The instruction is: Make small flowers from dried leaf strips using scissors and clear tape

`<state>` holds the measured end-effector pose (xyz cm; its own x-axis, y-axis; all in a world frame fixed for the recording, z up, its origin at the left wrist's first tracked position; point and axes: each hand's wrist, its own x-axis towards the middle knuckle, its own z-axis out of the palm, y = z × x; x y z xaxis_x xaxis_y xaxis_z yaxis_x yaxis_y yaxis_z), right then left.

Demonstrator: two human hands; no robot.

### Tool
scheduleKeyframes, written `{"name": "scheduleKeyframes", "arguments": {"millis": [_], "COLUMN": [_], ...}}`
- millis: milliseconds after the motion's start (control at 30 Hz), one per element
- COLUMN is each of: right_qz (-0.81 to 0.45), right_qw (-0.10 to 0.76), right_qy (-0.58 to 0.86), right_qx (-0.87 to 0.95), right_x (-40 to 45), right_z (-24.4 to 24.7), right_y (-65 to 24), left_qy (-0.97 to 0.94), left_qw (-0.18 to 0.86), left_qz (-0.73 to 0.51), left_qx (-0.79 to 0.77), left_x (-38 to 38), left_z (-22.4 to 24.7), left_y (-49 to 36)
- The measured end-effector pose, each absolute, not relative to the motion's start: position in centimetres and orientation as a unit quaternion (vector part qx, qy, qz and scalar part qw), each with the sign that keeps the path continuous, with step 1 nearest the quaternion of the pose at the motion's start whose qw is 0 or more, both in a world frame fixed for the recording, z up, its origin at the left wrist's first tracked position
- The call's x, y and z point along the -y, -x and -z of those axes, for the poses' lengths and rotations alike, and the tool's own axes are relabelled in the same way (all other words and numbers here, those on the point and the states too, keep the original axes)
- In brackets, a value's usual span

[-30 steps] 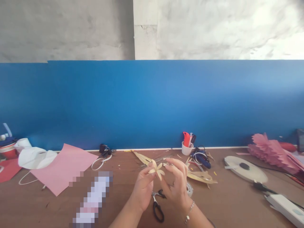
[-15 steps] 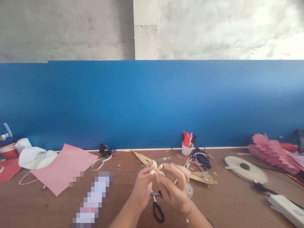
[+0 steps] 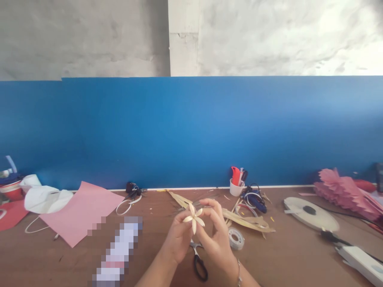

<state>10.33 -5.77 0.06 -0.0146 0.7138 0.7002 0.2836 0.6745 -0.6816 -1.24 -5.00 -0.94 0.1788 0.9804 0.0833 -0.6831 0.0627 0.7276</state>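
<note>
A cream-coloured craft flower [image 3: 194, 218] with several pointed petals faces me, low in the middle of the view. My left hand [image 3: 177, 239] pinches it from the left, with the finger ends partly hidden behind the petals. From the right, the curled index finger and thumb of my right hand [image 3: 218, 239] close about the petals; the exact contact is hard to see. Below the hands lie scissors [image 3: 200, 267] with black handles, their blades mostly hidden. A roll of clear tape [image 3: 236, 239] rests just right of my right hand.
Pale yellow strips [image 3: 249, 223] and thin stems lie behind the hands. A white cup [image 3: 236, 188] holds pens and a red tool. Pink paper [image 3: 80, 215] spreads at left; a white reel [image 3: 311, 213] and a power strip [image 3: 359, 263] sit at right. A blue partition [image 3: 191, 131] stands behind.
The flower has turned so that its petals open toward me. My right hand has shifted slightly left and its fingers have moved about the petals, uncovering the tape roll.
</note>
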Motion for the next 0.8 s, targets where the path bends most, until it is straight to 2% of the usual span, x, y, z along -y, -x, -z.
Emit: {"name": "scheduleKeyframes", "arguments": {"millis": [100, 233, 800], "right_qz": [-0.257, -0.299, -0.309], "right_qw": [0.613, 0.626, 0.648], "right_qy": [0.351, 0.339, 0.358], "right_qx": [0.66, 0.636, 0.597], "right_x": [5.8, 5.9, 6.5], "right_z": [-0.2, -0.3, -1.2], "right_y": [-10.2, -10.2, -9.8], "left_qy": [-0.311, -0.309, -0.412], "left_qw": [0.708, 0.697, 0.631], "left_qz": [-0.589, -0.595, -0.606], "left_qx": [-0.236, -0.253, -0.254], "left_x": [5.1, 5.2, 4.9], "left_z": [0.8, 0.6, -0.2], "left_y": [1.2, 1.3, 2.0]}}
